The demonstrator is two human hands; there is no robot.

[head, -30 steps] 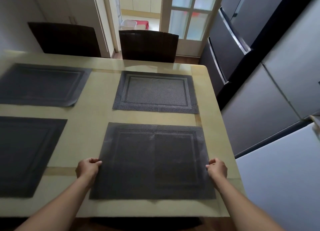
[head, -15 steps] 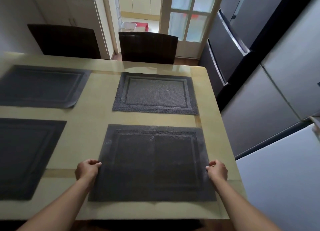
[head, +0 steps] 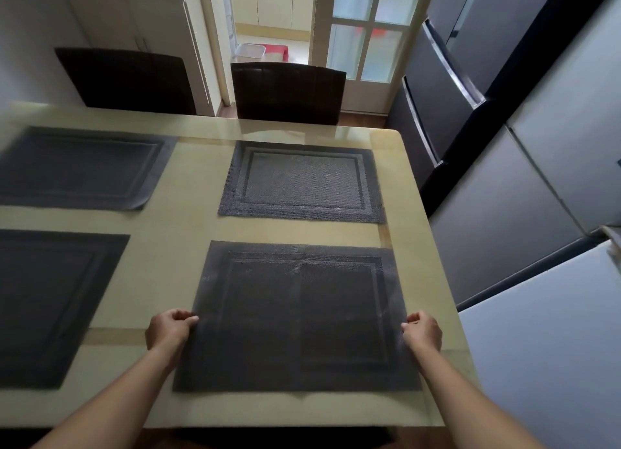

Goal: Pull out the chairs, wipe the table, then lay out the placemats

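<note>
Item under handling: the near-right placemat (head: 295,317), lying flat on the glossy counter (head: 188,226) close to its near edge and right end. My left hand (head: 171,327) pinches the mat's left edge, fingers curled with the thumb on top. My right hand (head: 421,329) pinches the right edge the same way, about level with the left. Neither hand holds anything else. Assessment of the mat: dark, woven and thin, with a raised border pattern. I judge it light and limp rather than stiff, so it would sag if lifted by one side. A hold on two opposite edges, as now, looks like the sound way to keep it taut and square. The polished top will probably let it slide easily, which helps for nudging but means it may creep if bumped. I see no sign that it is fragile. Count of placemats: four, namely this one, the far-right placemat (head: 302,183), the far-left placemat (head: 80,168) and the near-left placemat (head: 50,304), the last two cut off by the frame. The far-left one appears slightly turned up at its near right corner. Count of chairs in view: two, the left chair back (head: 127,79) and the right chair back (head: 289,92), both beyond the far edge.
</note>
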